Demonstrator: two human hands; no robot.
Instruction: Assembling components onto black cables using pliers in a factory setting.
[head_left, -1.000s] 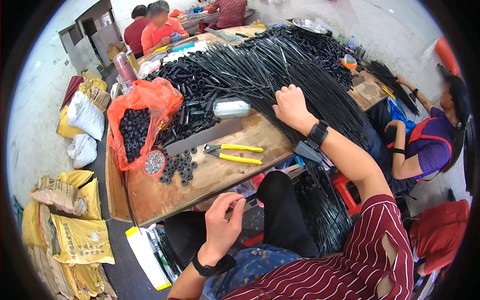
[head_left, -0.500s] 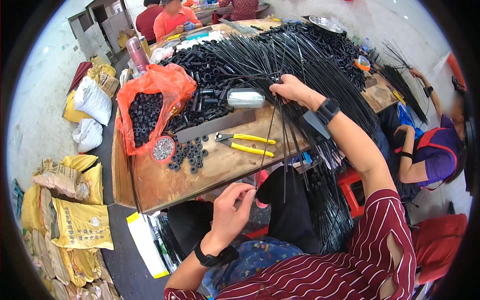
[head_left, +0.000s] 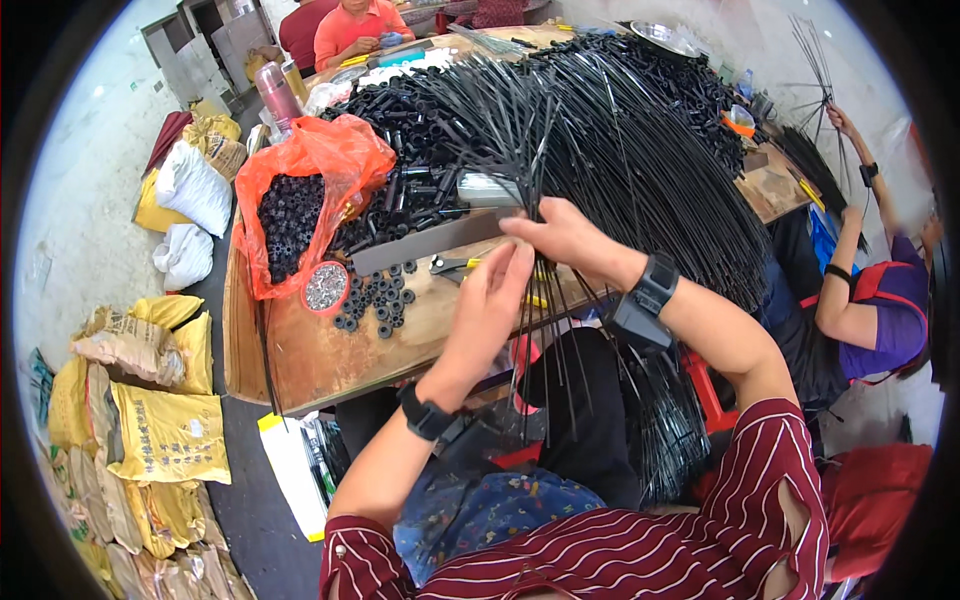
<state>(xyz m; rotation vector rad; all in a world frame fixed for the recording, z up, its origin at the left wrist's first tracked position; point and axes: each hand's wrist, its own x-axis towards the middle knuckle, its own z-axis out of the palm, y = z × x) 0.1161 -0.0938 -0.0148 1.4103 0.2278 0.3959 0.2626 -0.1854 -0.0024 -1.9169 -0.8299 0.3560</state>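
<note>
Our left hand (head_left: pixel 490 300) has risen to mid-frame, beside the bundle of black rods (head_left: pixel 529 182) at centre; whether it grips them, we cannot tell. Just right, our right hand (head_left: pixel 572 240) clasps the bundle, so handling now seems two-handed.

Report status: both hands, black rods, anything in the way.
Right hand gripping bunch of thin black rods. Left hand against it, own hold unclear. Rods fanned above and below grip. Yellow-handled pliers on table, partly hidden behind left hand.
</note>
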